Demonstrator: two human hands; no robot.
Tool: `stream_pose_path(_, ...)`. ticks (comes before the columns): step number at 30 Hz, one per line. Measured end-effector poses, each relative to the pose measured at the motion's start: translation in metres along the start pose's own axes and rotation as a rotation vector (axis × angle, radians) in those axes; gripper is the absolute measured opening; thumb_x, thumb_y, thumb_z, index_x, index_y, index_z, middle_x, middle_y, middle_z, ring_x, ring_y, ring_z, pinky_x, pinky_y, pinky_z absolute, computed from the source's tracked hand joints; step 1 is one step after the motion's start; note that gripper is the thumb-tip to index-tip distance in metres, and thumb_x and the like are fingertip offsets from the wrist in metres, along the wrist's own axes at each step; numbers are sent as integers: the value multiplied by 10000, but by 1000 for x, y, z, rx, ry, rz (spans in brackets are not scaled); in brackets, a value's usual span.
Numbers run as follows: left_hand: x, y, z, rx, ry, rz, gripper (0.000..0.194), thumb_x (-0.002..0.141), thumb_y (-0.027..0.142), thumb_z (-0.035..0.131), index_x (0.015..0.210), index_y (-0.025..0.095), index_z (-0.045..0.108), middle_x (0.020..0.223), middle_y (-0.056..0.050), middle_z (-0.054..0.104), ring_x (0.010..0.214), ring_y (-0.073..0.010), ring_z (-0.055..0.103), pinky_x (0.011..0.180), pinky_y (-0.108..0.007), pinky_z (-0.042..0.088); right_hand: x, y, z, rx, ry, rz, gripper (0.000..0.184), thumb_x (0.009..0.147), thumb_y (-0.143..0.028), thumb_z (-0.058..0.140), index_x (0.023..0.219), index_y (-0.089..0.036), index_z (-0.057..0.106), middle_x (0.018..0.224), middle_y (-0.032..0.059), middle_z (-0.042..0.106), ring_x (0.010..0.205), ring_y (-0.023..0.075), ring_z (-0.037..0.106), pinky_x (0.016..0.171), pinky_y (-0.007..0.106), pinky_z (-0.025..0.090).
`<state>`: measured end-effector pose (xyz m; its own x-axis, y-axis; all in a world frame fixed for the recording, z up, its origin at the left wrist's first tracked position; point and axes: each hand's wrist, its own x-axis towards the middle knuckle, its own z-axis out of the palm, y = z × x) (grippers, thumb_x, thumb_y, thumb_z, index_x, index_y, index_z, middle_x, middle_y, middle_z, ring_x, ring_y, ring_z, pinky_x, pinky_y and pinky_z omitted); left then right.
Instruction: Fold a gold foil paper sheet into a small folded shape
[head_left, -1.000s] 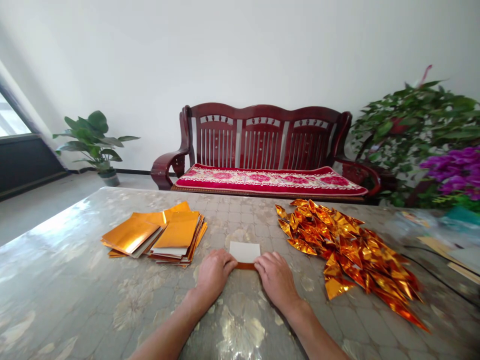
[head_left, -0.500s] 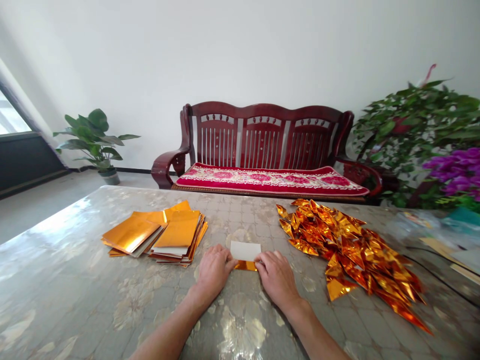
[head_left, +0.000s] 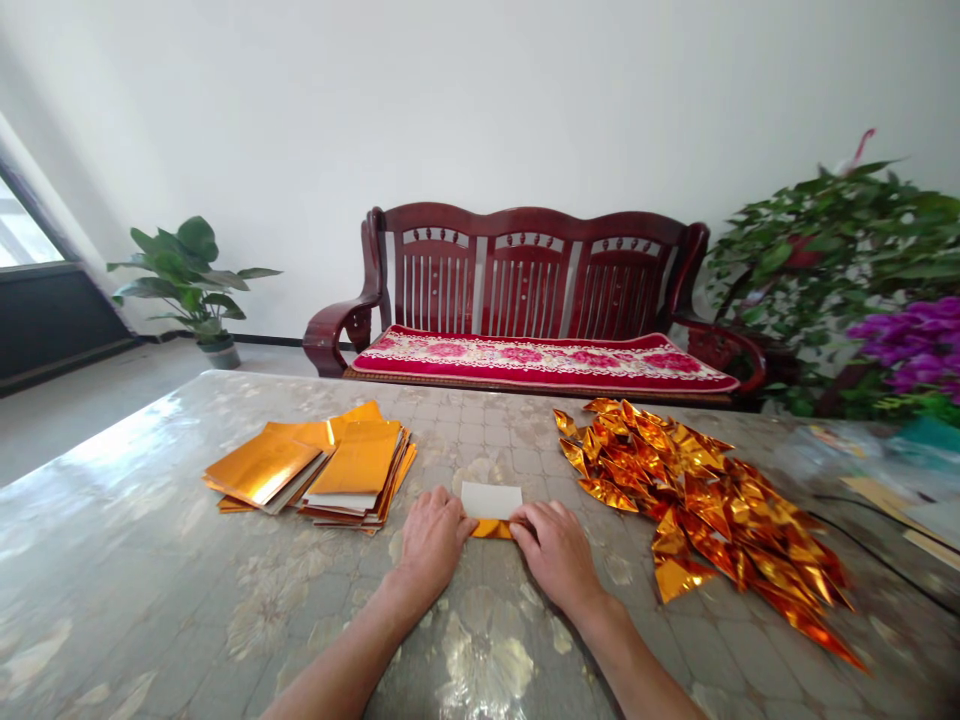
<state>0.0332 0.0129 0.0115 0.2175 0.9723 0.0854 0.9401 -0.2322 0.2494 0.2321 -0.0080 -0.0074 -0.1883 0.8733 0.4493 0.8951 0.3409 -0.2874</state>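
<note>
A sheet of gold foil paper (head_left: 491, 499) lies on the table with its white side up, its near edge turned over as a gold strip. My left hand (head_left: 433, 537) grips the left end of that strip between thumb and fingers. At the opposite end, my right hand (head_left: 556, 550) pinches it the same way. Left of my hands lies a stack of flat gold foil sheets (head_left: 352, 460), some askew with white undersides showing. To the right spreads a heap of folded, pointed gold foil pieces (head_left: 690, 490).
The table (head_left: 300, 620) has a glossy floral cover. Clear plastic bags (head_left: 817, 450) and a black cable (head_left: 885, 560) lie at its right side. Behind stand a wooden bench (head_left: 525, 270) with a red runner, a potted plant (head_left: 199, 280) and purple flowers (head_left: 915, 340).
The gold strip at the sheet's near edge looks slightly narrower and more curled. Both hands keep their hold and have barely shifted.
</note>
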Motion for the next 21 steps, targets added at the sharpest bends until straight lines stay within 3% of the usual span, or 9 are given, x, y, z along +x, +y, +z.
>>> stream_pose_path(11,1,3,0,86,-2,5,256,933,366,535,910,171,699,987,-109,635,975,-263,576,814,-347,403,3,-2,2,5,-65,57,97,904,-185,588,860,-264,621,863,-18,706,832,203,579,721,313,350)
stream_pose_path(21,5,5,5,175,17,21,259,920,368,569,941,150,707,992,-128,622,992,-293,550,829,-390,404,5,-6,3,-101,-68,21,86,903,-175,590,864,-250,609,854,-5,697,810,205,572,718,320,317)
